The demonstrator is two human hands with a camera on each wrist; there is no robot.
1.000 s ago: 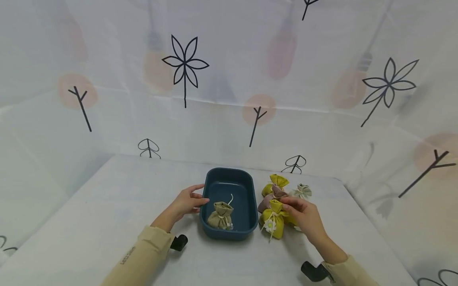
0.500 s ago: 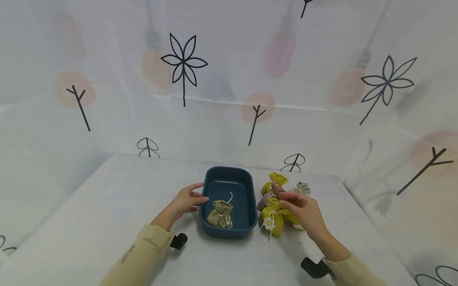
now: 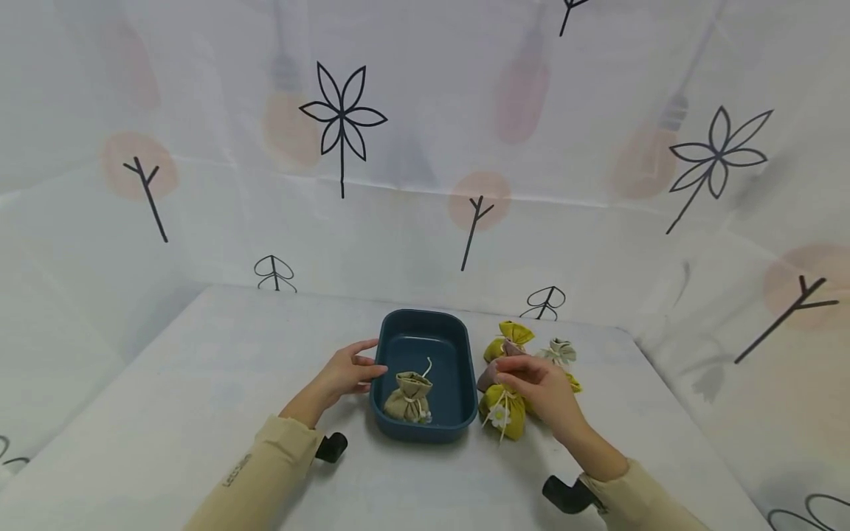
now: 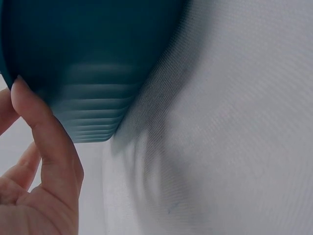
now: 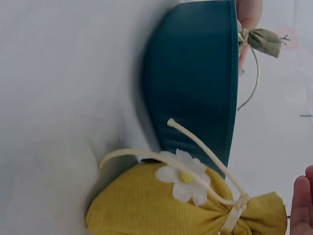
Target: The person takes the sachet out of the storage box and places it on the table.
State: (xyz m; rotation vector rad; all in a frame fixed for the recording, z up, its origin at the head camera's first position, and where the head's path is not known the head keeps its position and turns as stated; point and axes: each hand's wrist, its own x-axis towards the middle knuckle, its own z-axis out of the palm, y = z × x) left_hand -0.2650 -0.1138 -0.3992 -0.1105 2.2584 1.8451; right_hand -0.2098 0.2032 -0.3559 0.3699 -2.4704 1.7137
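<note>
My left hand (image 3: 348, 372) holds the left rim of a dark blue plastic bin (image 3: 432, 354), thumb over the edge and fingers against the outside. Inside, near its front left, sits a khaki drawstring pouch (image 3: 406, 405). My right hand (image 3: 541, 387) hovers at the top of the front yellow drawstring pouch (image 3: 502, 422), thumb and forefinger bent towards each other. In the right wrist view, fingertips (image 5: 301, 200) appear beside the neck of that yellow pouch (image 5: 161, 200), with a thin gap between. This pouch stands upright and carries a white flower.
Behind the right hand cluster a mauve pouch (image 3: 488, 377), another yellow pouch (image 3: 516, 332), a pale pouch (image 3: 561, 351) and a further yellow one (image 3: 573, 383), partly hidden. They stand right of the bin on a white-covered table (image 3: 219, 383), with patterned cloth (image 3: 398, 236) behind.
My right hand has moved left, over the top of the front yellow pouch, uncovering a yellow pouch behind it. My left hand and the bin have stayed in place.
</note>
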